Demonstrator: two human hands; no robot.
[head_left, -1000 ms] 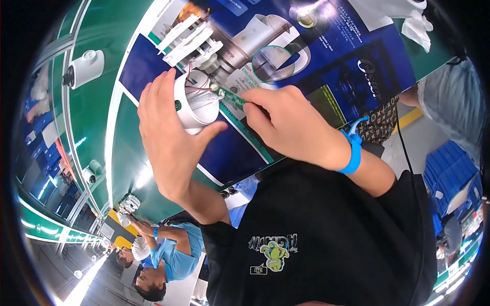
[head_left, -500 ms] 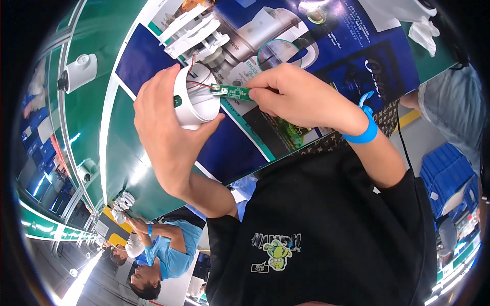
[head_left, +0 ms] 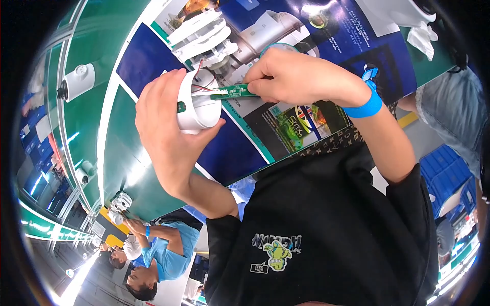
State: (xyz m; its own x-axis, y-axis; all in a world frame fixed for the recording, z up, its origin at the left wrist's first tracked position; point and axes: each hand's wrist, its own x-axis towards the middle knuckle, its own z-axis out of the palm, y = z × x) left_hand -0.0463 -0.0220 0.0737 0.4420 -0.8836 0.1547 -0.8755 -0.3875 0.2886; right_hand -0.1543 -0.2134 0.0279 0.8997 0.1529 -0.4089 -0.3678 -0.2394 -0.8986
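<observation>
— What's in each hand?

— The left hand has its grip clenched around a white dome housing, held up left of centre. The right hand pinches a narrow green circuit board, its tip at the housing's mouth, thin wires trailing.

— How will they handle?

— Likely light. The housing looks smooth and rigid, best cupped by its body; the board seems fragile, best held by its edges.

— The surroundings?

— A green worktop with a blue printed sheet; a white camera far left.

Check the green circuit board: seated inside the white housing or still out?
Partly in. One end of the circuit board sits at the mouth of the white housing, held by the left hand; the rest sticks out, pinched by the right hand.
</observation>
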